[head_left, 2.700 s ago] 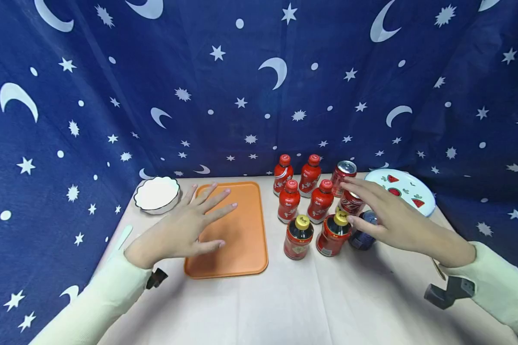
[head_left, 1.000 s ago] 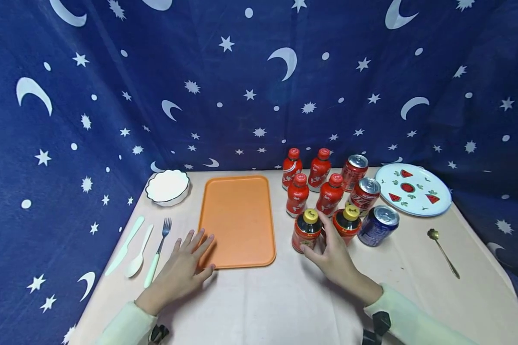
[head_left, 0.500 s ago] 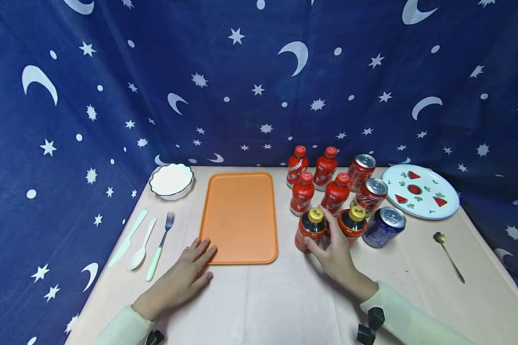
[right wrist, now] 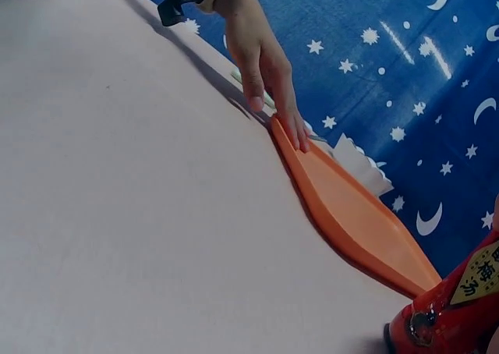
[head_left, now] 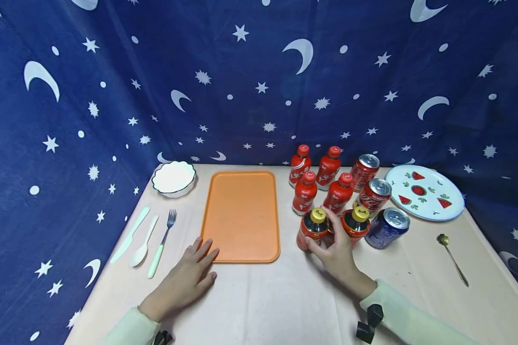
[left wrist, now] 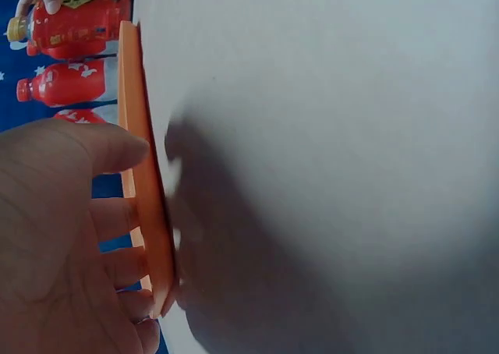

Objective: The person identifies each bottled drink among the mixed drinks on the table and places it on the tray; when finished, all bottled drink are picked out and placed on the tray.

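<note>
My right hand (head_left: 338,256) grips the dark drink bottle (head_left: 313,226) with a yellow cap and red label, thumb on its near side and fingers on its right. The bottle looks upright; whether its base touches the cloth I cannot tell. In the right wrist view its red label (right wrist: 468,292) shows at the lower right edge. My left hand (head_left: 183,278) lies at the near left corner of the orange tray (head_left: 241,215), its straight fingertips over the rim. A second yellow-capped bottle (head_left: 355,227) stands just right of the gripped one.
Several red bottles (head_left: 304,194) stand behind, with red cans (head_left: 373,195) and a blue can (head_left: 386,230) to their right. Further right are a watermelon plate (head_left: 431,191) and a small gold spoon (head_left: 452,258). Left lie a knife (head_left: 129,237), white spoon (head_left: 143,244), fork (head_left: 161,244) and scalloped bowl (head_left: 174,179).
Both hands have come down from above the table, the left to the tray's near corner, the right to the front-left bottle. Over the last half second they barely move; the head view shifts slightly.
</note>
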The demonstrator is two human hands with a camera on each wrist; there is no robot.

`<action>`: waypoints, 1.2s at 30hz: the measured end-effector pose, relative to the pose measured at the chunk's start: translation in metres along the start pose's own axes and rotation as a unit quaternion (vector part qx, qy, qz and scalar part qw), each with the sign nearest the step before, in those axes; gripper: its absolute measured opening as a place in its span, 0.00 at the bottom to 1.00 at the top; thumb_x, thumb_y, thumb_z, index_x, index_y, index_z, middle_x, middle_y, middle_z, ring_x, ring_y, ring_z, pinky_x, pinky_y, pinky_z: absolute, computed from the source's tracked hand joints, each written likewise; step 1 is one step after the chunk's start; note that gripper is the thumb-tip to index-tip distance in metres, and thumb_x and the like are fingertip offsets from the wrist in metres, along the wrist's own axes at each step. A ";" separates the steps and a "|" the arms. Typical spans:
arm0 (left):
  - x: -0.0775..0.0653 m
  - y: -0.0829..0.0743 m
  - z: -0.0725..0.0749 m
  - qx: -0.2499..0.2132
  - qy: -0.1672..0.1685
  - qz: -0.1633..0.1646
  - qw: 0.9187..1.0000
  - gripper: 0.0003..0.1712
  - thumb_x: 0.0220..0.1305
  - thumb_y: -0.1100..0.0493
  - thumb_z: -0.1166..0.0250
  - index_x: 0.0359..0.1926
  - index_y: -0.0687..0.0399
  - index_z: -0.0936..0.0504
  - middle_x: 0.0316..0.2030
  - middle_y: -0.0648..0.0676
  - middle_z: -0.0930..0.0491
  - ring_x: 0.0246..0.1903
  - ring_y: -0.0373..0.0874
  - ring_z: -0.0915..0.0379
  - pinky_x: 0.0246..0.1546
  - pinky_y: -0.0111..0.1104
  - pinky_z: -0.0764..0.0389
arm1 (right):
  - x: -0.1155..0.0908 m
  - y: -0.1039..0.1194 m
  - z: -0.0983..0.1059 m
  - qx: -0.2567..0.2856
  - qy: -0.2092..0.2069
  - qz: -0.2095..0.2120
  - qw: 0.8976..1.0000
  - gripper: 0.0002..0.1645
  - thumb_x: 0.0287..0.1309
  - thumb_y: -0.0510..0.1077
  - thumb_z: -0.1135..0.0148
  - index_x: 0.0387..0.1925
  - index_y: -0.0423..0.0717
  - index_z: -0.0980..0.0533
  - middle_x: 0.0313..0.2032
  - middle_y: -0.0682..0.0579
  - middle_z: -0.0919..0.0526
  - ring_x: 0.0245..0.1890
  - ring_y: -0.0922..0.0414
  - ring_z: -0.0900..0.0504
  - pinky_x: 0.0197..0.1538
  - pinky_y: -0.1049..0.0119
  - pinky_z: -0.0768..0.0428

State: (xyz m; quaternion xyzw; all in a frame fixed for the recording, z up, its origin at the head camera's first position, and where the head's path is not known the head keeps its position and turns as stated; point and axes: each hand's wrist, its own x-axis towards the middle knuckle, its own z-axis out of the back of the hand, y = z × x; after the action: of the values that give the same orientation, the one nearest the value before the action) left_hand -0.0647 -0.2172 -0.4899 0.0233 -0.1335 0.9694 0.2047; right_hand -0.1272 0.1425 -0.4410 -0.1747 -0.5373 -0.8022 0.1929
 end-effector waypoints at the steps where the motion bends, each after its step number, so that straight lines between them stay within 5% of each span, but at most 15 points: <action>1: 0.001 0.000 0.000 0.001 -0.001 0.002 1.000 0.32 0.62 0.45 0.43 0.64 0.53 0.33 0.67 0.59 0.42 0.68 0.59 0.58 0.64 0.51 0.46 | 0.000 0.000 0.000 0.005 0.000 0.000 1.000 0.48 0.39 0.26 0.31 0.63 0.36 0.42 0.53 0.40 0.27 0.50 0.63 0.27 0.50 0.74 0.26; 36: 0.003 -0.007 -0.006 0.002 -0.025 0.045 0.999 0.30 0.62 0.47 0.44 0.63 0.53 0.31 0.67 0.58 0.42 0.68 0.55 0.57 0.66 0.48 0.49 | -0.001 -0.005 -0.003 -0.003 -0.019 0.023 1.000 0.48 0.37 0.26 0.31 0.63 0.35 0.41 0.53 0.41 0.28 0.49 0.66 0.28 0.47 0.75 0.24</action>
State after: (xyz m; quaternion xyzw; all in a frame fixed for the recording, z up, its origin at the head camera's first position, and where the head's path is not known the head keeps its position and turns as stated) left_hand -0.0643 -0.2086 -0.4940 0.0423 -0.1376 0.9769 0.1578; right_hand -0.1292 0.1417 -0.4461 -0.2033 -0.5342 -0.7957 0.2006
